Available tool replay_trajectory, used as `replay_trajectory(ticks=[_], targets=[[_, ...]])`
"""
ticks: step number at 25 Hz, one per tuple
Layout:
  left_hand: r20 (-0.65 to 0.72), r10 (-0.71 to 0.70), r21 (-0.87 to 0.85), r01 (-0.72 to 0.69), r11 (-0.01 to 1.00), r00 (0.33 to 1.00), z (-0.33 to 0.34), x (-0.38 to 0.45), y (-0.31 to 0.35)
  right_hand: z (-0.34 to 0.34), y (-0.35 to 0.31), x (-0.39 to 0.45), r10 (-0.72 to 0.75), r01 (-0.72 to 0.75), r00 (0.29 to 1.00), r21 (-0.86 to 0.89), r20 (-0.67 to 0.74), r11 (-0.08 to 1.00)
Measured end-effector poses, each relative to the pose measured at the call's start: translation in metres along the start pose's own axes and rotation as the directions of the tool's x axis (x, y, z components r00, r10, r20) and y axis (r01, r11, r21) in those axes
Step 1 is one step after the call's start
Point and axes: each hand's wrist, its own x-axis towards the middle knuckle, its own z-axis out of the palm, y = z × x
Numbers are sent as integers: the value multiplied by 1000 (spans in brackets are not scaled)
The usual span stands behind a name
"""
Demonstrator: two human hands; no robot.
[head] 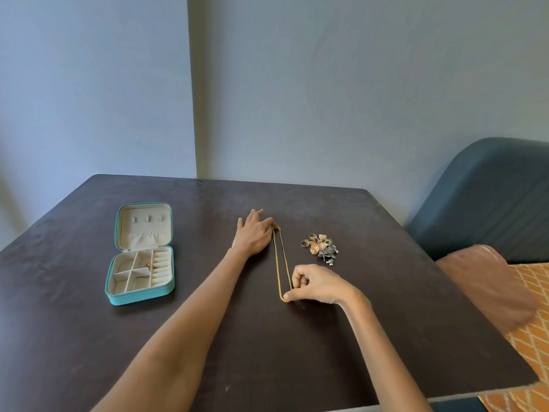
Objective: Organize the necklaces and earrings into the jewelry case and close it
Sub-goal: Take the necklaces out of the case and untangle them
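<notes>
A thin gold necklace (280, 263) lies stretched in a narrow loop on the dark table (297, 337). My left hand (252, 233) rests flat, its thumb and forefinger pinching the far end by the clasp. My right hand (315, 285) is curled, pinching the near end of the loop. The teal jewelry case (141, 254) lies open at the left, cream inside, with a small gold piece (149, 265) in a middle compartment. A heap of gold and silver earrings (320, 247) sits right of the necklace.
A dark blue chair back (490, 197) stands past the table's right edge. A brown cushion (490, 281) and orange patterned fabric (528, 337) lie at the right. A grey wall is behind the table.
</notes>
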Motion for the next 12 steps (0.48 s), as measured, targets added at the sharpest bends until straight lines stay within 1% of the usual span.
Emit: replay_trajectory(ticks=[2,6,9,12], targets=[[-8,1,-12,-1,1000,1000,0,-1,0,0,0,-1,6,-6,1000,7,-10,1000],[-19,17,-28,-18,999,1000,0,-4,-1,1,-3,-1,42,-42,995,6,-88,999],[-16,26,-9,-26,1000,1000,1,-4,-2,2,-7,-1,34,-37,997,-48,-73,998],[-9,21,0,-21,1000,1000,2,-2,-2,1,-7,-3,32,-35,999,-57,-42,998]])
